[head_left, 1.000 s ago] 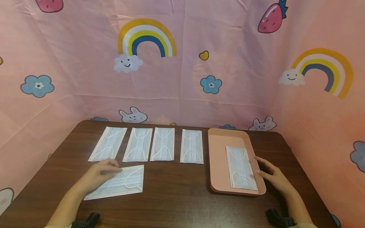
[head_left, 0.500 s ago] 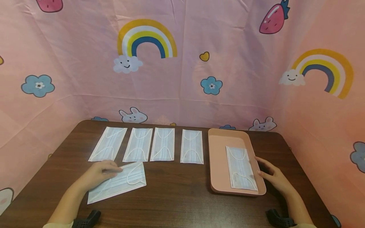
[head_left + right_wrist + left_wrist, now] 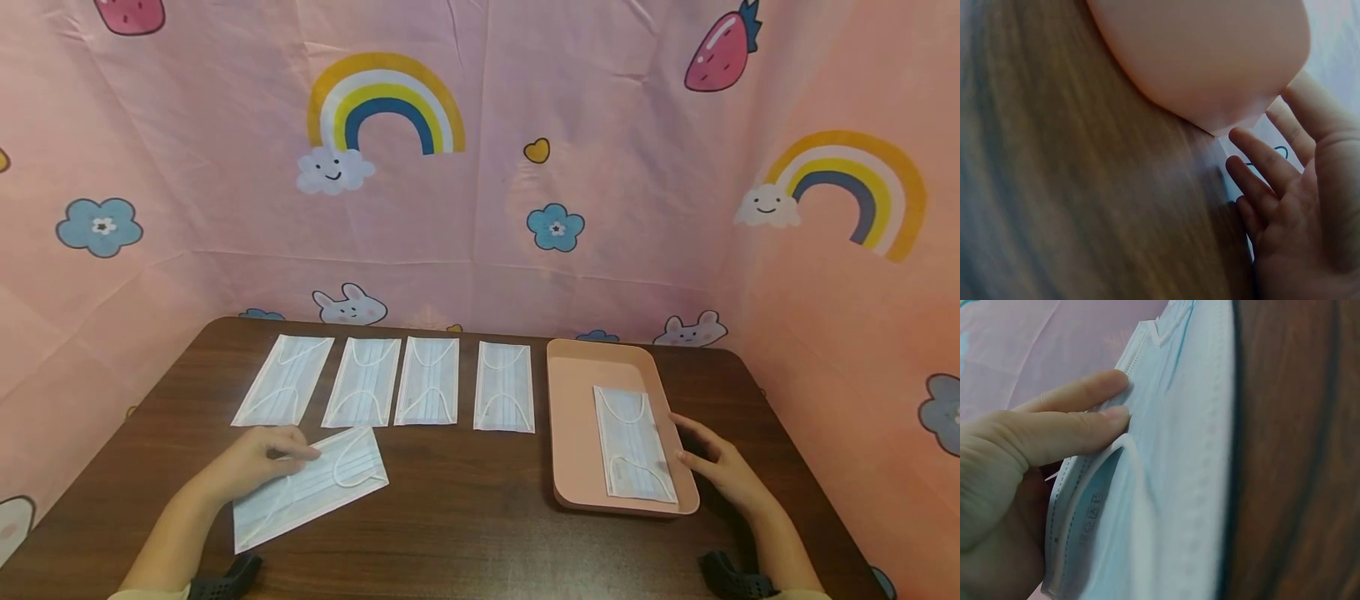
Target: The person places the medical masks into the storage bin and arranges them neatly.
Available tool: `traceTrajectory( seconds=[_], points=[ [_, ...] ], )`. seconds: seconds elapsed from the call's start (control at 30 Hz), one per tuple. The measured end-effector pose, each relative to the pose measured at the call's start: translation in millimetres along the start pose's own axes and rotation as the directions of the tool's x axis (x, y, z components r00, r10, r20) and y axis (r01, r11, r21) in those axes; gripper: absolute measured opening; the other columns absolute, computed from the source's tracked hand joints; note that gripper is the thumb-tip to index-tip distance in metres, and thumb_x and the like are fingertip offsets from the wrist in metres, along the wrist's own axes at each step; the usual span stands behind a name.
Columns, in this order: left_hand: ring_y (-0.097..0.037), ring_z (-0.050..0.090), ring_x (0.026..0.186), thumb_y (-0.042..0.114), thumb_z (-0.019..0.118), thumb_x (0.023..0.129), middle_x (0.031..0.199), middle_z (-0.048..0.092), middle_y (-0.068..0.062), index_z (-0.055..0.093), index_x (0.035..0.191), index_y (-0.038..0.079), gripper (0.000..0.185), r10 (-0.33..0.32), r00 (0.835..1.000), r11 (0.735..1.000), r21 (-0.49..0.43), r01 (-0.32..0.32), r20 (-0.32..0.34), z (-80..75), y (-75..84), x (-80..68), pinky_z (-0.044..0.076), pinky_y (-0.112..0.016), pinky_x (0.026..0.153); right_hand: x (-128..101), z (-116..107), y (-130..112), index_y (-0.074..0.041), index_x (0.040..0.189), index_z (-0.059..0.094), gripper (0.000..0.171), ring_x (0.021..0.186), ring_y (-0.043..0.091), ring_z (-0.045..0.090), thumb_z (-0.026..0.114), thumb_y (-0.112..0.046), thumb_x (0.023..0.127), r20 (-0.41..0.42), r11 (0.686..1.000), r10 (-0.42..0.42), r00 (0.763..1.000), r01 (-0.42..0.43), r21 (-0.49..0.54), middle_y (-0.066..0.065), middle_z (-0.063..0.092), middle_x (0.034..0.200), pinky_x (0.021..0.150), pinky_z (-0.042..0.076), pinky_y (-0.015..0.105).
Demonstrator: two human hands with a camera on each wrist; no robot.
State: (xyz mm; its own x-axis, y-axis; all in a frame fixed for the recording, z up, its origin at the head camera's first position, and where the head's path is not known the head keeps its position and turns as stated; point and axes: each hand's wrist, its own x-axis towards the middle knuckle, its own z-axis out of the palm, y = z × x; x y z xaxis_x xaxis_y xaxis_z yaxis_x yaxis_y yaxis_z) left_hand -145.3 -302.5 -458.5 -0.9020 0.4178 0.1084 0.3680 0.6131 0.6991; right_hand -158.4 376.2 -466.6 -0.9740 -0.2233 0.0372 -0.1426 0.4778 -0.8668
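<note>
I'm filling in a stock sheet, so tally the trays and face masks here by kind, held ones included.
Trays: 1
Face masks: 6 (four in a row, the held mask, the mask in the tray)
Total: 7

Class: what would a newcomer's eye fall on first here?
Probably the pink cloth with its rainbows, behind the table. Next, perhaps, the four face masks left of the peach tray, in which a fifth mask lies. Nearer the viewer, the left hand holds a sixth mask, slanted.
</note>
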Motion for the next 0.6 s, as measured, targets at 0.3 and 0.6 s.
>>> traceTrajectory(
  seconds=[0.3,0.6],
  points=[
    [-0.008,0.056,0.088,0.014,0.071,0.086,0.096,0.066,0.007,0.076,0.102,0.012,0.017,0.004,1.0,1.0,-0.024,-0.004,0.003,1.5,10.0,1.7,0.046,-0.024,0.073,-0.7,0.8,1.4,-0.001,0.143,0.038,0.056,0.131,0.05,0.023,0.061,-0.013,0.094,-0.002,1.0,-0.009,1.0,0.009,-0.017,0.03,0.03,0.145,0.098,0.017,0.072],
    [-0.013,0.057,0.103,0.016,0.069,0.088,0.108,0.066,0.007,0.073,0.11,0.017,0.022,0.033,0.999,0.999,-0.001,-0.033,0.004,4.0,27.4,6.8,0.046,-0.025,0.084,-0.9,1.0,0.9,0.0,0.143,0.038,0.056,0.132,0.05,0.023,0.061,-0.013,0.094,0.0,1.0,0.009,1.0,-0.009,0.008,0.029,0.03,0.146,0.097,0.016,0.073]
  ],
)
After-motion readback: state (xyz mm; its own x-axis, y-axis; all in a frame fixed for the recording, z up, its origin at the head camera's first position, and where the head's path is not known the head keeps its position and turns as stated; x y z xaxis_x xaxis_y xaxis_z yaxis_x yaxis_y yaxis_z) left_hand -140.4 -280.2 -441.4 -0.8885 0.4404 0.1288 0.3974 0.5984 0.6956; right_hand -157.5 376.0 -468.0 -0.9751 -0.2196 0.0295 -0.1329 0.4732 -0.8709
